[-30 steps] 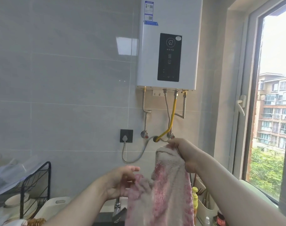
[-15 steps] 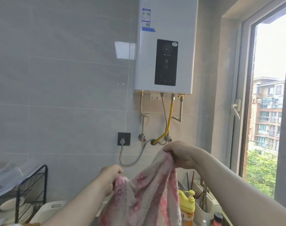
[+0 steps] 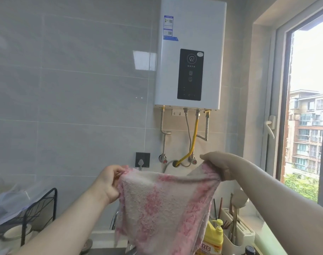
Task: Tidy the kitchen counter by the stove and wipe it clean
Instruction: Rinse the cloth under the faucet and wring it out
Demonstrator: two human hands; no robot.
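Tiled wall (image 3: 74,107); hands (image 3: 109,181) spreading cloth (image 3: 162,205)

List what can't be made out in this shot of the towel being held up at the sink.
- Faucet: head view, mostly behind the pink-and-white towel.
- Counter and stove: below the bottom edge, not shown.
- Yellow bottle: label cut by the bottom edge and partly covered by the towel.
- Water heater: sticker and panel text too small to read.
- Dish rack: contents blurred, cut by the left edge.
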